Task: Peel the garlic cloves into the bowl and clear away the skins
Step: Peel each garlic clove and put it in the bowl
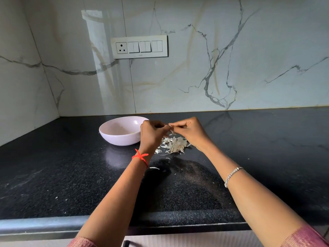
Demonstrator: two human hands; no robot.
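A pale pink bowl stands on the black countertop, left of my hands; something pale lies inside, too dim to make out. My left hand and my right hand meet fingertip to fingertip above the counter, both pinching a small garlic clove between them. A thin strip of skin hangs from the clove. Directly below lies a heap of dry white garlic skins, just right of the bowl.
A few loose skin flakes are scattered on the black granite counter nearer me. Marble walls close the back and left side, with a switch panel on the back wall. The counter's front edge runs below my forearms.
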